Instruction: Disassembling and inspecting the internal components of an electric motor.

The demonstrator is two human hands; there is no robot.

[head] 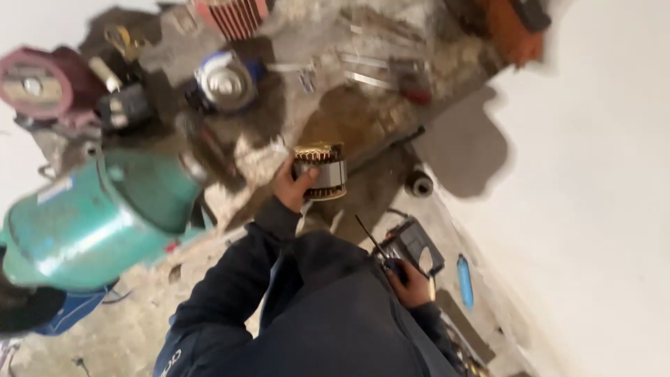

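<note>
The biggest thing near me is one green motor housing (98,223) lying on its side on the concrete floor (139,335), off to my left. Behind it sit one dark red round casing (35,84) and one silver-and-blue motor part (227,82), with one red finned piece (234,15) at the top edge; the scattered bits beyond are too blurred to count. My left hand (293,185) holds one motor stator (321,171) out in front of me, above the floor, copper windings showing at the top of its grey laminated core; my fingers are clamped on its side, thumb across the laminations. To keep this steady, I judge it best to grip the steel core and keep off the copper coils, which mark easily. My right hand (412,283) is closed on one thin black probe (373,241) just beside one dark meter-like tool (415,244) on the floor. One small blue cylinder (465,281) lies near the white wall (593,209), and one small roller (420,183) rests further up.
</note>
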